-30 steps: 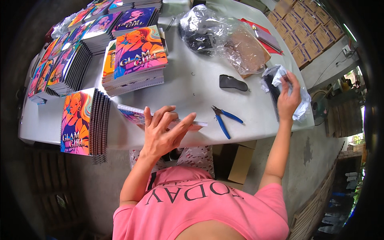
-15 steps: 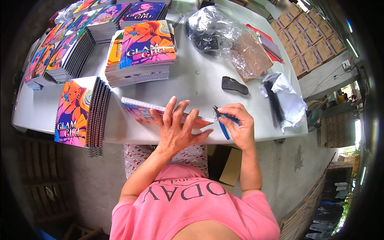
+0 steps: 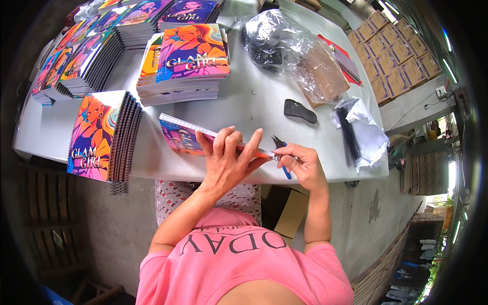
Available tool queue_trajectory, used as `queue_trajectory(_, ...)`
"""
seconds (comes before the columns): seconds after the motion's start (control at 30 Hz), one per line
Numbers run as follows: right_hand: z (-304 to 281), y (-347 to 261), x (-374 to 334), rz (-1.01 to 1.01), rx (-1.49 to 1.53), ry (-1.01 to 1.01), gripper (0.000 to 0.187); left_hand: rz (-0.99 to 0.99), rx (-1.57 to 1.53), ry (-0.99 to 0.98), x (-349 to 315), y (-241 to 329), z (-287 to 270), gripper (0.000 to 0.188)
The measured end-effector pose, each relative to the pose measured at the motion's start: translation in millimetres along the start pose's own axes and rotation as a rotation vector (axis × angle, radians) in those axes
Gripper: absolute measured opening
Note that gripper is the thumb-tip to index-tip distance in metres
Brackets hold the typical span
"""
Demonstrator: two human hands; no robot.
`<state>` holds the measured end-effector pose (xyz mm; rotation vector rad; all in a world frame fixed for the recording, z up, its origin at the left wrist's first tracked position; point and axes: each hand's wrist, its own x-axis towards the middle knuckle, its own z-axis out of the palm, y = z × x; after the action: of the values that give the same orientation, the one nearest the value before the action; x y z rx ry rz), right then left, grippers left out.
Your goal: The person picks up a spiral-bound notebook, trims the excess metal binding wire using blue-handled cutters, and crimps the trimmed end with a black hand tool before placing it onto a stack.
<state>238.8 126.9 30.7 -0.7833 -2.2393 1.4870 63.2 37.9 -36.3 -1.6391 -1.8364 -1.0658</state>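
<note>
My left hand (image 3: 223, 157) grips a notebook (image 3: 178, 138) with a colourful cover, tilted up on its edge at the table's front. Its fingers are spread over the upper edge. In my right hand (image 3: 306, 166) is a pair of blue-handled wire cutters (image 3: 277, 142), the dark jaws pointing up and away. The right thumb and forefinger meet at the notebook's right end, where a short piece of coil seems to show. Whether the fingertips pinch that coil is hard to make out.
Left of the notebook stands a pile of spiral-bound notebooks (image 3: 94, 137); behind it, a taller pile (image 3: 195, 51). More piles fill the far left. A black flat object (image 3: 299, 111), black coils (image 3: 349, 134) on white paper (image 3: 367, 127) and a clear plastic bag (image 3: 269, 40) lie right.
My right hand has moved in until its fingertips meet the notebook's right end, the cutters turning back in the palm. My left hand and the notebook have shifted slightly right.
</note>
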Motion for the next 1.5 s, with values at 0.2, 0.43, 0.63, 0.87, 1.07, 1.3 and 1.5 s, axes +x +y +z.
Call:
queue_trajectory(0.2,15,-37,4,-0.071,-0.300,0.178,0.026,-0.022,-0.005,-0.090,5,-1,-12,0.062)
queue_trajectory(0.43,0,-15,7,0.127,-0.036,-0.095,0.025,-0.076,-0.065,-0.023,5,-11,-18,0.047)
queue_trajectory(0.63,-79,105,52,-0.304,-0.879,0.274,0.028,-0.064,-0.177,-0.046,12,-12,-28,0.042)
queue_trajectory(0.87,-56,97,51,-0.212,0.087,0.457,0.027,-0.066,-0.206,-0.099,13,-17,-36,0.041)
queue_trajectory(1.07,-5,41,43,-0.385,0.197,-0.100,0.037,-0.064,-0.230,-0.128,12,-15,-38,0.042)
queue_trajectory(1.3,0,19,55,-0.368,0.025,0.012,0.005,-0.073,-0.237,-0.134,14,-18,-36,0.039)
queue_trajectory(1.5,10,-2,55,-0.562,0.344,-0.104,0.022,-0.090,-0.292,-0.088,10,-22,-29,0.065)
